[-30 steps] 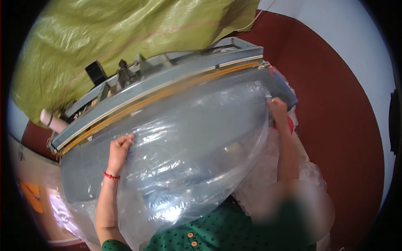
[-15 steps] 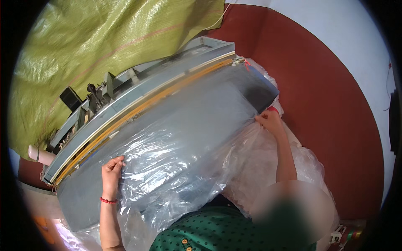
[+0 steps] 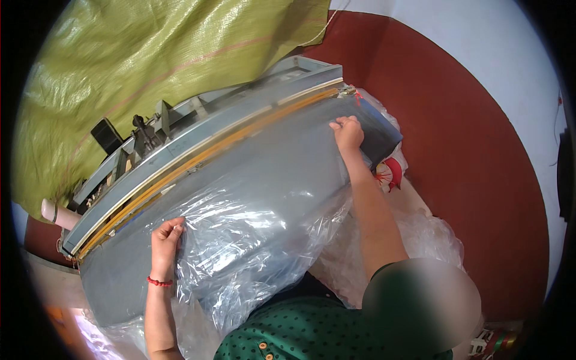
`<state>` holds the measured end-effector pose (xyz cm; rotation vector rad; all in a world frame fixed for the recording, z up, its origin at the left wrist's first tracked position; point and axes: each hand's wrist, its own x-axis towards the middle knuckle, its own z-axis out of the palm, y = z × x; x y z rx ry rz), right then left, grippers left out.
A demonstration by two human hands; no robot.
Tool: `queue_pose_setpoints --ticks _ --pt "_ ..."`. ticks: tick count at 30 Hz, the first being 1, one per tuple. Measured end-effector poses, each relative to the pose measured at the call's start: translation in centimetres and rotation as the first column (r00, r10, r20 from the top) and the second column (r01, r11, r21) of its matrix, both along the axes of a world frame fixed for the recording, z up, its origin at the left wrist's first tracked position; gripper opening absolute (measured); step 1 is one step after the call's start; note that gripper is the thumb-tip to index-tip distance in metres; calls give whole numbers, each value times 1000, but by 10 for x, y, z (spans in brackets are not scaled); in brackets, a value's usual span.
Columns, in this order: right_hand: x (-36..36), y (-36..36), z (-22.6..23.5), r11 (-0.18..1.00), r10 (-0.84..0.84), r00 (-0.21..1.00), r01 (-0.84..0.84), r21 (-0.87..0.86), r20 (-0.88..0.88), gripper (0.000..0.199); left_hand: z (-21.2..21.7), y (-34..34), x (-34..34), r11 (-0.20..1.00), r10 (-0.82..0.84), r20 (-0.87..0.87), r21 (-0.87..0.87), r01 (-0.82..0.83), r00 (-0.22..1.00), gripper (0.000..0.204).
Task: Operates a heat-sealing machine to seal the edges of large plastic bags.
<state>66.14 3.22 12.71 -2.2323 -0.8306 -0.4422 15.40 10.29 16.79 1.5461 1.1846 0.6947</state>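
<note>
Toward the left end of the board (image 3: 117,279) the left hand (image 3: 165,246) is pinching the film (image 3: 240,240), toward its right end the right hand (image 3: 348,135) is pinching another edge, and the film is covering the board's middle, creased, leaving both ends bare

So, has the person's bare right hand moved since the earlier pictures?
Yes: judged against the long orange strip beside the grey tabletop, the bare right hand has moved forward, closer to the strip's right end.
</note>
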Motion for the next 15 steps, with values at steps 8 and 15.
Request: queue_pose_setpoints --ticks 8,15 --pt "3 9 -3 933 87 970 2 -361 229 19 52 -64 -129 899 -222 116 -361 250 968 37" --pt "84 -34 -12 960 -36 985 80 -268 167 26 78 -78 -414 968 -111 -680 -240 -77 725 14"
